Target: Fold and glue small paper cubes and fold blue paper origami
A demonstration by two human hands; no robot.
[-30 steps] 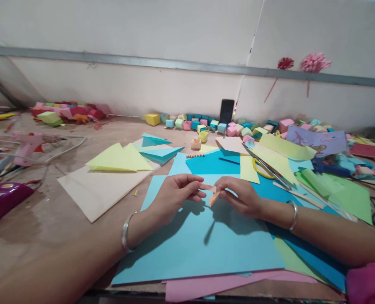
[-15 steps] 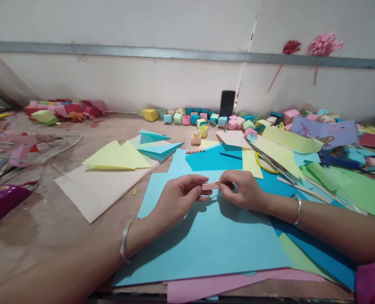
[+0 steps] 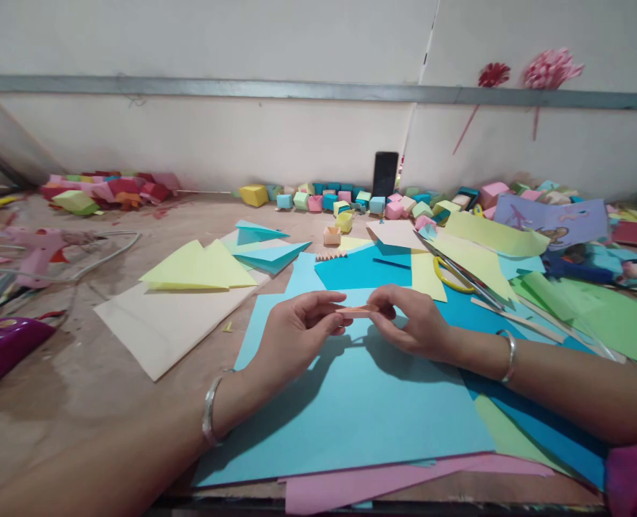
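Note:
A narrow peach paper strip spans the gap between my hands, above a light blue sheet. My left hand pinches one end of it between thumb and fingers. At the other end, my right hand grips it with thumb and fingertips. Just beyond the hands lie a darker blue sheet and a peach zigzag-edged paper piece. A small open peach paper box stands behind them.
Scissors with yellow handles lie right of my hands. Folded yellow paper and a cream sheet are on the left, near a pink glue gun. Several paper cubes and a phone line the wall.
The peach strip has been tilted, so its thin edge shows more. My right hand has shifted slightly left and up, its thumb now against the strip.

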